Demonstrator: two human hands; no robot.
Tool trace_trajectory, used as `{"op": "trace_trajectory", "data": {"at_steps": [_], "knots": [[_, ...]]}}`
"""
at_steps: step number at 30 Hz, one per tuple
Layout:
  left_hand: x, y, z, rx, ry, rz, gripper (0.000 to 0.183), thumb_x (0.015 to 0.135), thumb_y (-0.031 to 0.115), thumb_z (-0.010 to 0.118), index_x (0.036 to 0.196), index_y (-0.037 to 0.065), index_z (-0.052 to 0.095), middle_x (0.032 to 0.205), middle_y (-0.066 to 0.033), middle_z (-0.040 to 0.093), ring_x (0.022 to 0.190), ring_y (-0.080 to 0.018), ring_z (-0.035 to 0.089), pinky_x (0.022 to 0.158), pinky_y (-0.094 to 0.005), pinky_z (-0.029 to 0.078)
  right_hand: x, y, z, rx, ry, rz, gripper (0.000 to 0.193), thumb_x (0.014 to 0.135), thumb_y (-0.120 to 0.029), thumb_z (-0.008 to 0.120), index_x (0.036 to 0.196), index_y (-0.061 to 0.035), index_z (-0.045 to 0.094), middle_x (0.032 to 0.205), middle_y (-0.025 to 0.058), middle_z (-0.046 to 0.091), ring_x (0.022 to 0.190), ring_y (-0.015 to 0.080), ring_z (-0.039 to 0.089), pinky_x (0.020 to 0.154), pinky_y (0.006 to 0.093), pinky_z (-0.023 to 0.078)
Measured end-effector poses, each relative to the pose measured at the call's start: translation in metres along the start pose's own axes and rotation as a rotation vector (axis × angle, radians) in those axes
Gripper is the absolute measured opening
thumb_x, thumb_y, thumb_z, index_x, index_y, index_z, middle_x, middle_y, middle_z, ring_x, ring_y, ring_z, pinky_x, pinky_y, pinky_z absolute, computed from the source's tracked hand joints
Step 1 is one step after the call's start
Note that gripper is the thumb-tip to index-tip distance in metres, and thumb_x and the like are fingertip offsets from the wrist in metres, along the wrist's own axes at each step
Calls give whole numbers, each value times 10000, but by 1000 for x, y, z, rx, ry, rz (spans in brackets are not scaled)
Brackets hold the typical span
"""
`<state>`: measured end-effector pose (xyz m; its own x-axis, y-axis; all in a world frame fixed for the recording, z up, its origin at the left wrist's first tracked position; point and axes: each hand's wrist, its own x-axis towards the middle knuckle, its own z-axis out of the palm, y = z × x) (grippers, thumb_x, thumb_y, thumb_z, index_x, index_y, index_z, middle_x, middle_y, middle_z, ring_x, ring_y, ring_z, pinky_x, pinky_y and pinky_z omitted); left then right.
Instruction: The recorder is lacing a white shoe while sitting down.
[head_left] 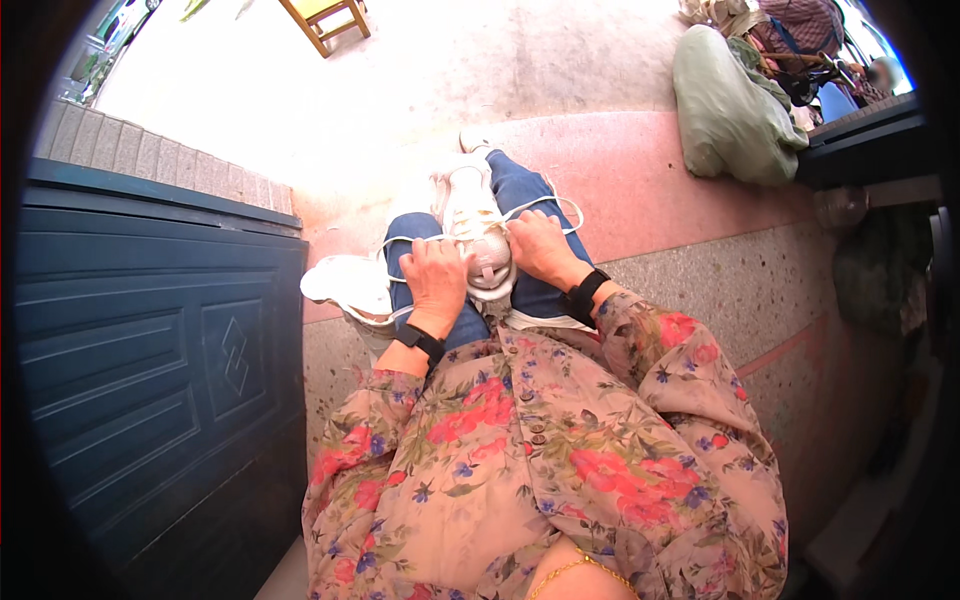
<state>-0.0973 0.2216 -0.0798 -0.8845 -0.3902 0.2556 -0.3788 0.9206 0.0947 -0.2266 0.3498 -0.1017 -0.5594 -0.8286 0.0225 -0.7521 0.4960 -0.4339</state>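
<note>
From my remote station I record a loose, thin-looking blouse [480, 480] — tan-pink ground, printed with red-pink blooms, small blue-violet flowers and green leaves. Round buttons [537, 428] run down its front. The left sleeve [350, 455] and right sleeve [690, 385] carry the same print. I note a black left wristband [422, 342] and a black right wristband [584, 293]; left hand [436, 278] and right hand [543, 248] ungloved. Trousers [525, 188]: blue. At the neckline — a fine gold-coloured chain [612, 576].

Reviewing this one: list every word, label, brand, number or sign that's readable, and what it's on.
No text is readable.
White lace-up shoe: no lettering distinguishable.
Dark blue panelled door: diamond-shaped motif, no letters.
Black left wristband, black right wristband: nothing legible.
Maroon patterned bag, upper right: too blurred to tell.
</note>
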Motion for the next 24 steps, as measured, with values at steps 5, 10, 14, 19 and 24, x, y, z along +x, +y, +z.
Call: {"op": "trace_trajectory", "data": {"at_steps": [5, 10, 14, 19, 24], "knots": [[-5, -14, 16, -155, -108, -58, 186, 714, 229, 644, 789, 65, 597, 743, -97, 566, 774, -274, 494, 692, -388, 378, -2, 4, 5, 185, 132, -115, 125, 770, -118, 496, 826, -52, 586, 841, 109, 561, 841, 281, 520, 723, 392, 388], [10, -22, -5, -335, -134, -54, 92, 735, 154, 584, 778, 73, 591, 849, -75, 575, 833, -272, 502, 703, -382, 414, -1, -7, -3, -26, 161, -336, 107, 712, -102, 532, 795, -68, 589, 810, 68, 571, 826, 236, 528, 690, 333, 390], [21, -31, -7, -276, 1, 9, 112, 723, 63, 556, 830, 65, 592, 951, -62, 581, 902, -262, 492, 745, -365, 425, 10, -21, -21, -403, 5, -421, 109, 681, -116, 551, 775, -79, 590, 838, 59, 553, 851, 202, 504, 712, 329, 360], [20, -31, -3, -182, -23, 156, 198, 730, 36, 522, 898, 71, 620, 910, -61, 601, 872, -274, 490, 753, -373, 428, 22, -18, -38, 24, 308, -407, 58, 701, -88, 562, 759, -90, 570, 808, 77, 508, 839, 212, 484, 722, 352, 346], [17, -39, -2, -137, -131, 148, 142, 687, 62, 536, 794, 95, 624, 780, -44, 593, 828, -253, 488, 669, -377, 414, 32, -56, -191, 1134, 645, -326, 106, 915, -61, 402, 876, -14, 489, 668, 51, 527, 587, 123, 532, 570, 239, 451]]}}
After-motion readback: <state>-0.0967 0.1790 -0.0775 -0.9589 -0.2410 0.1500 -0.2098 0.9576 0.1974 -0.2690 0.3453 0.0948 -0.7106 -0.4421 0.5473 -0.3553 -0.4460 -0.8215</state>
